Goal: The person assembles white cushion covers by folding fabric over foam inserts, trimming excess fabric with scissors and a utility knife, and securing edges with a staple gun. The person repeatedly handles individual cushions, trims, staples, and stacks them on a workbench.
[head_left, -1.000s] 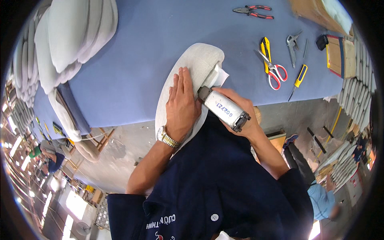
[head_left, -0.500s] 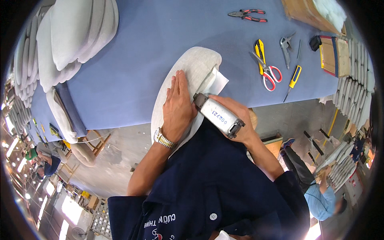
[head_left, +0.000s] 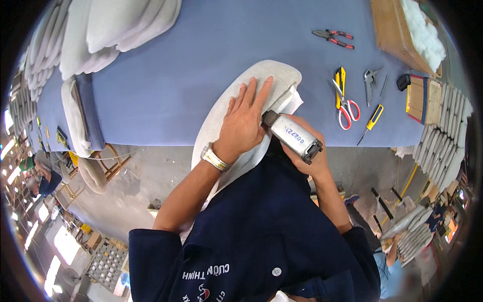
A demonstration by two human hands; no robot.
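Observation:
A long, curved panel covered in light grey fabric lies across the table's near edge, one end toward my body. My left hand rests flat on it, fingers spread, thumb side close to the tool. My right hand grips a staple gun with a silver-white body and dark ends. Its dark nose meets the panel's right edge beside my left hand. A white flap of material sticks out from that edge near the far end. The right fingers are partly hidden behind the staple gun.
On the blue table to the right lie pliers, red-handled scissors, a yellow cutter, a grey tool and a yellow screwdriver. Grey padded panels are piled far left. A box of white stuffing stands far right.
My view has shifted, moving the table items in the picture. My left hand's fingers have spread apart, and both the hand and staple gun sit slightly farther up the panel.

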